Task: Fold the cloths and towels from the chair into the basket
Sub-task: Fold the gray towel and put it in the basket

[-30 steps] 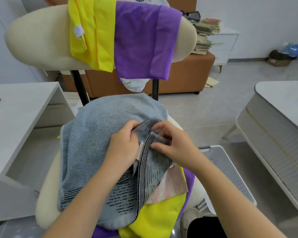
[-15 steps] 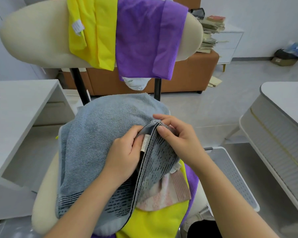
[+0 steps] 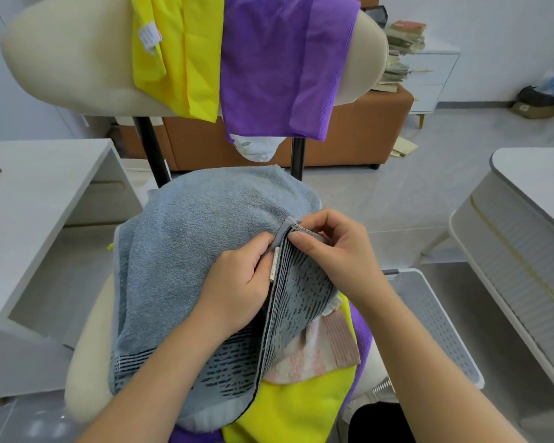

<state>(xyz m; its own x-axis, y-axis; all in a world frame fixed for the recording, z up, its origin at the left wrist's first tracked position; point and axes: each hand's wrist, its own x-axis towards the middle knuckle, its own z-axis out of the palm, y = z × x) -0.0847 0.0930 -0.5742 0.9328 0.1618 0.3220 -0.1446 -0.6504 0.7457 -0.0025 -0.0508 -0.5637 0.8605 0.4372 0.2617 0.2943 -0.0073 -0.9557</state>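
Seat: fluffy grey-blue towel with dark dashed stripes [image 3: 189, 251] lies spread over the cream padded chair [image 3: 87, 362].
Left hand [image 3: 237, 289]: pinches the towel's edge by a small white tag [image 3: 275, 263].
Right hand [image 3: 336, 257]: pinches the same edge, just beside it.
Floor: white plastic basket with holes [image 3: 435, 314] stands right of the chair.

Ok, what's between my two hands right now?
In the head view, the doubled patterned edge of the grey towel, with its white label, runs between the left hand and right hand; both pinch it.
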